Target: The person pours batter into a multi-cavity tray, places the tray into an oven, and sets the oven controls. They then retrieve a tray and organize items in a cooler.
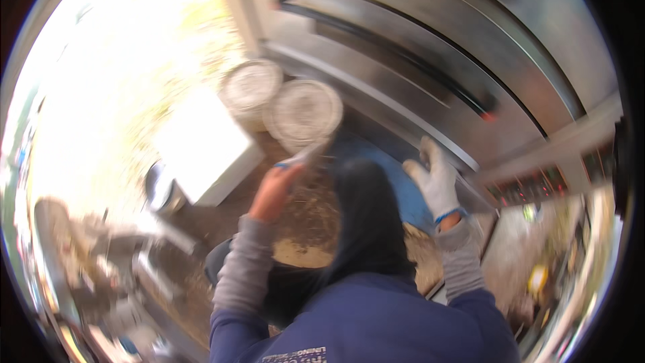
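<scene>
My left hand (275, 192), bare, closes around a blurred hand tool (313, 152). A pale, narrow end of the tool points toward two round-lidded buckets, and a bit of blue shows near my fingers. My right hand (436, 181) wears a white work glove with a blue cuff. Its thumb and fingers are apart, with nothing between them. It is raised by the lower edge of a steel oven (363, 70), over a blue sheet (398, 171); whether it touches the oven I cannot tell. My knee in dark trousers lies between the hands.
Whitish buckets (302, 111) stand side by side beyond my left hand. A white box (206, 146) and a dark round container (160, 186) are to the left. Long black handles (383, 45) project from the oven. A control panel (526, 186) with red lights is on the right. Straw-like debris (312, 206) litters the floor.
</scene>
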The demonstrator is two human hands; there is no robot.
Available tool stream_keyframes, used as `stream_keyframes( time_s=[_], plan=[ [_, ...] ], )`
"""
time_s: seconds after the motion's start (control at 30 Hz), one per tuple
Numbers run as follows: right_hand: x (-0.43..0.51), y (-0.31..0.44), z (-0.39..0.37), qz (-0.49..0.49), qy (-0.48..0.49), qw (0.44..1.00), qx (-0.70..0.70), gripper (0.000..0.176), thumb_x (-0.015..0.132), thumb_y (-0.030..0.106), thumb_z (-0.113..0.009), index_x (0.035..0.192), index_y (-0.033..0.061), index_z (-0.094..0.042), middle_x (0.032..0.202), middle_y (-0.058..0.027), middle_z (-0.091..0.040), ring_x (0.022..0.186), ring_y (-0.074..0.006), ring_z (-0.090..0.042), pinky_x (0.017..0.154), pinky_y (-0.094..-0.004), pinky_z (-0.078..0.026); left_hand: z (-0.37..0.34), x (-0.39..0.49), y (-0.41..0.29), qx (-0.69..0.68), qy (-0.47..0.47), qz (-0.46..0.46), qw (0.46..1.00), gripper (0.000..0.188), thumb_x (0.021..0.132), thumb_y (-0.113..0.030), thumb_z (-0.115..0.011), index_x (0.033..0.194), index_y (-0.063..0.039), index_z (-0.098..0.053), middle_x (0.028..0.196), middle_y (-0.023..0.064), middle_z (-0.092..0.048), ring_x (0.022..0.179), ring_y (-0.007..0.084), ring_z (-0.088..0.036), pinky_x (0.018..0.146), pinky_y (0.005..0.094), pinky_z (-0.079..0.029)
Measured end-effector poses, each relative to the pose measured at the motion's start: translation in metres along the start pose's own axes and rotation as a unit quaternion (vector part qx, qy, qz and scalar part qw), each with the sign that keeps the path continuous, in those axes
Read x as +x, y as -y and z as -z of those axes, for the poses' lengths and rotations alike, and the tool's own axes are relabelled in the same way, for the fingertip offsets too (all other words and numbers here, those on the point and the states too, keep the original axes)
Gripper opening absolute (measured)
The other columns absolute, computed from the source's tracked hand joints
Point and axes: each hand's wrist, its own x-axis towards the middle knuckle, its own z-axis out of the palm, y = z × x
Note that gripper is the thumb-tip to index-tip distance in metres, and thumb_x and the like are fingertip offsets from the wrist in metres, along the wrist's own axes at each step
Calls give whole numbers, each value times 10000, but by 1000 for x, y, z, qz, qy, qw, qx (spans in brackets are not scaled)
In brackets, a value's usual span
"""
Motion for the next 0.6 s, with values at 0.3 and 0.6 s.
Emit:
stream_keyframes(
  time_s=[0.3,0.6],
  plan=[
    [18,118,-218,174,119,977,32,601,1016,343,-731,1474,-23,-597,1274,-261,-698,1126,-419,-731,945,-476,-575,-20,-6,4,-248,-24,-43,967,422,1153,-440,-584,1278,-59,-718,1090,23,-728,960,135,-667,848,337,-564],
    [-29,128,-282,-130,398,875,243,478,1106,305,-690,1414,-61,-682,1248,-99,-768,1129,-172,-708,986,-307,-541,51,24,79,-251,-333,47,908,470,1115,-420,-623,924,-5,-730,830,37,-682,744,142,-586,694,414,-494]
  ],
)
